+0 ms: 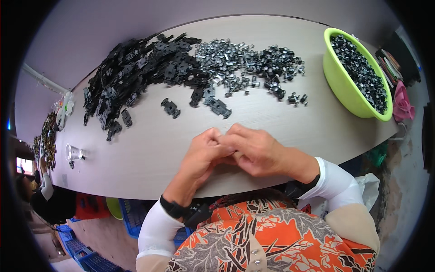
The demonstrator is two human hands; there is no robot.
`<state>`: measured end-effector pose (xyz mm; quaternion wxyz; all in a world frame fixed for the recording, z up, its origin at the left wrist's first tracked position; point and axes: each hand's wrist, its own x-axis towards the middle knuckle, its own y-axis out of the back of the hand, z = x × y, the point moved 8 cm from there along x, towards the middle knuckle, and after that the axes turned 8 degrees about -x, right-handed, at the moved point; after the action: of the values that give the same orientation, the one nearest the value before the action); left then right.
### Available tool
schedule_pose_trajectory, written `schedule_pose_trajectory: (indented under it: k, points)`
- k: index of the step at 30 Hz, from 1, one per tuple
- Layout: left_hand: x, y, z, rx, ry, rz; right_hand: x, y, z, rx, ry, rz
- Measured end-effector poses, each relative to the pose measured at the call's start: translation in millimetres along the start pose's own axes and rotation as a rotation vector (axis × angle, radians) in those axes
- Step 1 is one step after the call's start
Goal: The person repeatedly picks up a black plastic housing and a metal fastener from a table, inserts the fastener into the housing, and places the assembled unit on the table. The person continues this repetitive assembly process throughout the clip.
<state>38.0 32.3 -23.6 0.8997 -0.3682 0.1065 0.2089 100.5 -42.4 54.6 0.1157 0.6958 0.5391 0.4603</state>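
Observation:
My left hand (204,154) and my right hand (257,150) meet close to the table's near edge, fingers curled inward and pressed together. Whatever they pinch between them is hidden by the fingers. Just beyond them lies a dark grey plastic toy-car chassis (218,108), with a similar black chassis (171,108) farther left. A big heap of these black chassis pieces (149,63) spreads over the far left of the table. Beside it are a pile of small clear and silvery wheel sets (222,56) and a pile of black wheel sets (277,65).
A lime-green basin (337,84) full of black wheel parts stands at the right. On the left are a clear plastic cup (72,153) and another person (47,195) at the table's far end. Blue crates (131,217) sit below the near edge.

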Motion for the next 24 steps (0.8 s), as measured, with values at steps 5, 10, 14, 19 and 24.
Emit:
schedule_pose_trajectory:
  k: [5,10,14,19,24]
  points:
    - [-38,33,7,0.053,-0.198,0.191,-3,22,14,0.061,-0.039,0.090]
    - [-141,95,23,0.048,-0.463,0.532,-15,90,87,-0.264,-0.334,0.322]
    - [-224,149,11,0.077,-0.541,0.757,-7,89,112,-0.328,-0.316,0.224]
    - [-298,253,-46,0.069,-0.409,1.069,18,60,120,-0.603,-0.273,0.088]
    - [-347,320,-68,0.619,-0.238,1.450,21,47,128,-0.675,-0.322,-0.013]
